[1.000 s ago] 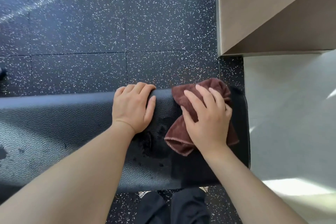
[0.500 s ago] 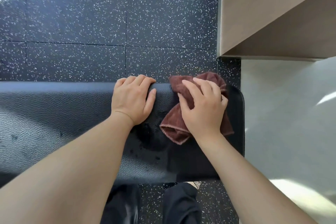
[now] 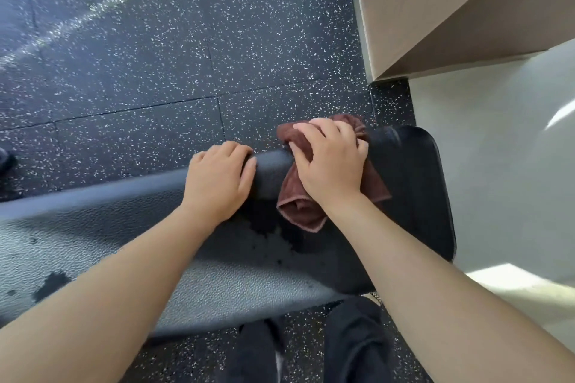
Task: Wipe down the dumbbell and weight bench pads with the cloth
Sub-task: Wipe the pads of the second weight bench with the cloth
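A black textured weight bench pad (image 3: 130,246) runs across the view from left to right, with wet dark spots on it. A brown cloth (image 3: 303,211) lies bunched over the pad's far edge near its right end. My right hand (image 3: 329,165) presses down on the cloth, fingers curled over the far edge. My left hand (image 3: 219,180) rests flat on the pad just left of the cloth, fingers hooked over the far edge. No dumbbell is in view.
Black speckled rubber floor tiles (image 3: 155,56) lie beyond the bench. A beige wall corner (image 3: 435,9) rises at the upper right, with pale grey floor (image 3: 497,180) right of the bench. My dark trouser legs (image 3: 351,345) stand below the pad.
My right hand has pushed the cloth away from me, up and over the pad's far edge. The left hand stays in place. The view has tilted.
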Demonstrator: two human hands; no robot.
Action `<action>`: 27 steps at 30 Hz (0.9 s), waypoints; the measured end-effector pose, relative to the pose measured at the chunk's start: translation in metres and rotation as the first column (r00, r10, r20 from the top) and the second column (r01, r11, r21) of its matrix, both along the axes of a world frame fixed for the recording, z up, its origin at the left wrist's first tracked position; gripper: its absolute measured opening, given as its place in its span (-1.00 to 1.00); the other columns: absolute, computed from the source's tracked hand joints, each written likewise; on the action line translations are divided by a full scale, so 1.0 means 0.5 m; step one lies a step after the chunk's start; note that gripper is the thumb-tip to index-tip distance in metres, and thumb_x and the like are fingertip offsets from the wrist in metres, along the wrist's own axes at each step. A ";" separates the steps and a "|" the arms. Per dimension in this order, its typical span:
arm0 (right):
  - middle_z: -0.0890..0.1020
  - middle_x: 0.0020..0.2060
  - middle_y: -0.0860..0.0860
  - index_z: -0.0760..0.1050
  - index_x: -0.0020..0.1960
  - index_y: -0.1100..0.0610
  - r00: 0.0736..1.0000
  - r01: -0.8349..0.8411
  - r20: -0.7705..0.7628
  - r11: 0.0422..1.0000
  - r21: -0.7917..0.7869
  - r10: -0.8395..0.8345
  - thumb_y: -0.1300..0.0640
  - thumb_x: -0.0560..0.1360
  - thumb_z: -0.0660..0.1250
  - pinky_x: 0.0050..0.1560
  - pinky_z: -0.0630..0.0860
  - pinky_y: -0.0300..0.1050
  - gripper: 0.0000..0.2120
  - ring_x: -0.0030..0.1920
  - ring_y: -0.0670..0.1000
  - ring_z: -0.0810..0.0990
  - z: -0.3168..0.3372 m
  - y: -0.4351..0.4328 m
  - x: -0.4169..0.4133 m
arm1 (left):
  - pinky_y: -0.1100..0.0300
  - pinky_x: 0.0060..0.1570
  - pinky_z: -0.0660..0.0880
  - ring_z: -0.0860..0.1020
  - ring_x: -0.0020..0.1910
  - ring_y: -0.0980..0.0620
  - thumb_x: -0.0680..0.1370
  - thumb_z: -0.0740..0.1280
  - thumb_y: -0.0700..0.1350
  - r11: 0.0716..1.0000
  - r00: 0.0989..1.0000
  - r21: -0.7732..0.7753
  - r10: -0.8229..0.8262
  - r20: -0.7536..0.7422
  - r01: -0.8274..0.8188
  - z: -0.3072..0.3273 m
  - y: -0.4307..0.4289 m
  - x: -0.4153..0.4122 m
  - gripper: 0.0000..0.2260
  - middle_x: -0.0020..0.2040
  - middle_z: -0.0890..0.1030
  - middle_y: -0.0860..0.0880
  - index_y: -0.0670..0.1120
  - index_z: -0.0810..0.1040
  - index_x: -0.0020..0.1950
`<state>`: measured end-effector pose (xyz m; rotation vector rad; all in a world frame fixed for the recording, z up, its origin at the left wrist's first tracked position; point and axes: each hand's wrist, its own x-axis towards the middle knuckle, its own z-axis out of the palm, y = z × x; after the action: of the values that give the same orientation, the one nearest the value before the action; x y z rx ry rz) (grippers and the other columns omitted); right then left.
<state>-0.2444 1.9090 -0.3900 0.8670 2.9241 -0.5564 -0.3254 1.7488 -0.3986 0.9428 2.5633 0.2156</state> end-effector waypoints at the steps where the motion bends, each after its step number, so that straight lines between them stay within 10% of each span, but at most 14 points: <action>1: 0.55 0.14 -0.11 0.54 0.14 -0.11 1.000 -0.029 -0.012 1.000 -0.002 0.029 -0.07 0.48 0.30 0.04 0.32 0.09 -0.76 0.17 0.06 0.44 -0.002 -0.015 -0.012 | -0.02 -0.04 0.40 0.55 -0.03 -0.20 0.56 -0.01 0.10 0.999 1.000 -0.035 0.028 -0.010 -0.028 0.000 -0.023 -0.014 -0.58 0.02 0.60 -0.09 -0.08 0.54 0.11; 27: 0.56 0.12 -0.09 0.54 0.09 -0.09 0.997 0.023 -0.073 0.994 0.110 -0.015 -0.07 0.42 0.33 -0.02 0.37 0.09 -0.74 0.15 0.06 0.47 -0.011 -0.086 -0.004 | 0.03 -0.14 0.38 0.54 -0.11 -0.18 0.55 0.03 0.03 0.998 0.999 0.051 0.023 -0.029 -0.021 -0.017 -0.056 -0.021 -0.65 -0.03 0.60 -0.07 -0.06 0.53 0.11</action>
<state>-0.2462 1.8661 -0.3954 0.9053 3.0408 -0.4398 -0.3360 1.7209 -0.4072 0.9431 2.6078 0.2762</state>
